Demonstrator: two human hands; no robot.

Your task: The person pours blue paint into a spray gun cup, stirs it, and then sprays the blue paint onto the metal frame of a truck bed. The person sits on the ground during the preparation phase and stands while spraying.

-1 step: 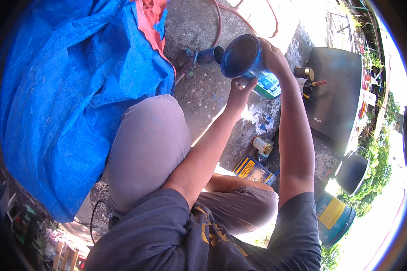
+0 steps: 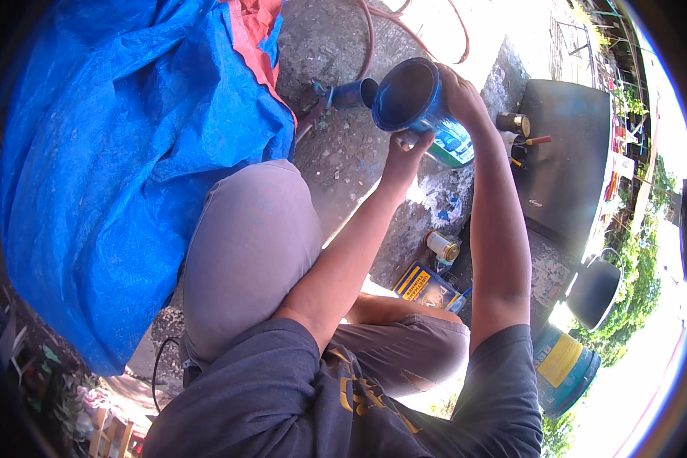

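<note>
Both hands hold a blue paint can (image 2: 439,122), tilted so its open mouth faces up and to the left. My left hand (image 2: 408,149) grips its near side, thumb against the wall below the rim. My right hand (image 2: 462,95) is wrapped around the far right side. Dark blue colour coats the can's inside; no stream of liquid can be made out. Just left of the rim lies a blue cylindrical cup (image 2: 349,94), its dark opening toward the can. It is joined to what looks like a spray gun (image 2: 320,101), partly hidden by glare and clutter.
A large blue tarp (image 2: 122,168) covers the left side. A reddish hose (image 2: 369,38) curls across the concrete. Small cans (image 2: 442,244) and a blue-yellow rectangular tin (image 2: 424,285) stand right of my knee. Beyond my right arm are a dark panel (image 2: 561,153) and a teal bucket (image 2: 576,382).
</note>
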